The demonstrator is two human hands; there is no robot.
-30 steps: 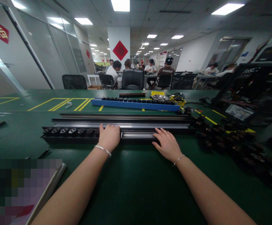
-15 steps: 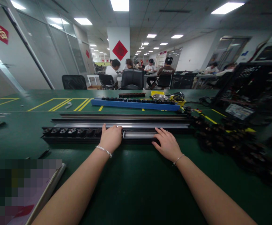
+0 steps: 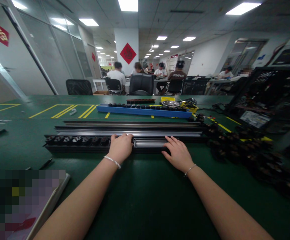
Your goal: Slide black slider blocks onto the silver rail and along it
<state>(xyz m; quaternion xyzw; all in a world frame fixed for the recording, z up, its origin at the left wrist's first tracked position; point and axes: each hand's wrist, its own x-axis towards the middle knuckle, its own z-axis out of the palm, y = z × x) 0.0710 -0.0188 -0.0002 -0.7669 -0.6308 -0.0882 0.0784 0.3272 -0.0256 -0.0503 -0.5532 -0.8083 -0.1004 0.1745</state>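
Note:
A long black rail (image 3: 67, 145) lies across the green table, its left part filled with several small black parts (image 3: 77, 140). My left hand (image 3: 120, 147) rests on the rail near its middle, fingers curled down over it; what they hold is hidden. My right hand (image 3: 178, 153) lies flat on the rail further right, fingers spread. Between my hands a bare silver channel (image 3: 149, 143) of the rail shows. Two more long metal rails (image 3: 125, 128) lie just behind.
A blue tray (image 3: 145, 111) with black parts lies further back, with a metal bowl (image 3: 170, 103) beside it. A heap of black parts (image 3: 249, 150) spreads at the right, below a dark crate (image 3: 269, 96). People sit at desks far behind.
My left hand has slid to the right along the rail, narrowing the bare silver gap between my hands. My right hand has stayed in place.

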